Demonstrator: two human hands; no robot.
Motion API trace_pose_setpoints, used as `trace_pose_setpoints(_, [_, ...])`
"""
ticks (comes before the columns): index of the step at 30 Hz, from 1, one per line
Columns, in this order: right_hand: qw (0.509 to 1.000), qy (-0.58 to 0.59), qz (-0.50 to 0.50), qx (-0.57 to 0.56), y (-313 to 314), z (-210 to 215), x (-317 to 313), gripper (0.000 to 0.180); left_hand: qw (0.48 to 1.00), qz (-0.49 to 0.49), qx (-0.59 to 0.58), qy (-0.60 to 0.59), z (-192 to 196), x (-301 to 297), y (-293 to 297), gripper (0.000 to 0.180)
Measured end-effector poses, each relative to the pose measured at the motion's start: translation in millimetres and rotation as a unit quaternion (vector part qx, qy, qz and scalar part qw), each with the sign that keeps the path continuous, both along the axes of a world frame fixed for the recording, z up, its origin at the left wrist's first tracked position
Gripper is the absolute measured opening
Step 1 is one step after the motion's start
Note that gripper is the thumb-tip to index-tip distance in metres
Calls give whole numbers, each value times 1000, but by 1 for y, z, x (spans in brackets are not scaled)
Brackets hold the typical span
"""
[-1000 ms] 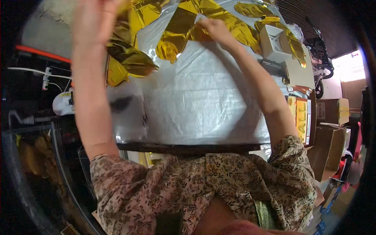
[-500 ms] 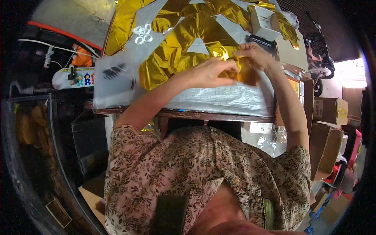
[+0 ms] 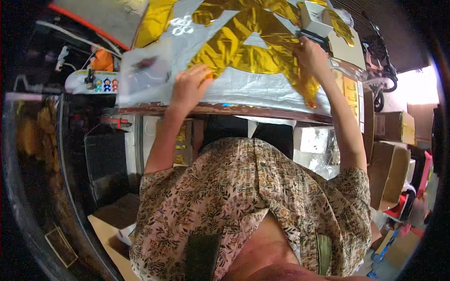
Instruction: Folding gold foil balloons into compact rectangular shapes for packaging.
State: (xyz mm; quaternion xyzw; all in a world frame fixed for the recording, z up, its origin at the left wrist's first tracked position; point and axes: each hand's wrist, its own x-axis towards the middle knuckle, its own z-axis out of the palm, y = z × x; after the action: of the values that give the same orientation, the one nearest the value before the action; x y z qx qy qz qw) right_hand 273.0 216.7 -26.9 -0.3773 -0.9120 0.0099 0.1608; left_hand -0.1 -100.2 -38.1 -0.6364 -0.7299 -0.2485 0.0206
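A flat, uninflated gold foil balloon (image 3: 255, 58) with a triangular hole lies creased across the silvery table cover (image 3: 248, 91). At its lower left end my left hand (image 3: 191, 86) is closed, with gold foil between thumb and fingers. My right hand (image 3: 313, 58) is at the balloon's right side, its fingers pinched together on the foil edge. Below that hand, a crumpled leg of the foil hangs toward the table's front edge. Part of the foil beneath each hand is hidden.
White rings (image 3: 181, 25) lie at the back left, near a clear plastic bag (image 3: 147, 70). More gold foil (image 3: 157, 21) covers the far table. Behind my right hand are a black object (image 3: 315, 38) and an open white box (image 3: 316, 18). Cardboard boxes (image 3: 394, 127) stand at right.
My hands have moved apart from the balloon's right part. The left went to its lower left end, and the right moved up slightly. The gold foil now lies more spread out.
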Motion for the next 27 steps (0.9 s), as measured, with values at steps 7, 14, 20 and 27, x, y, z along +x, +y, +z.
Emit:
trace_pose_setpoints(7, [989,-89,113,31,-66,-31,-9,57,987,-41,55,-147,7,-11,-21,27])
trace_pose_setpoints(14, [991,-67,113,-15,-79,-20,-19,55,992,90,74,-57,31,-207,-23,24])
trace_pose_setpoints(20, [981,-157,107,25,-78,14,-48,57,985,80,22,-150,2,-303,35,31])
trace_pose_setpoints(27, [946,14,319,-62,-76,52,-169,47,965,86,12,-248,-25,-328,45,31])
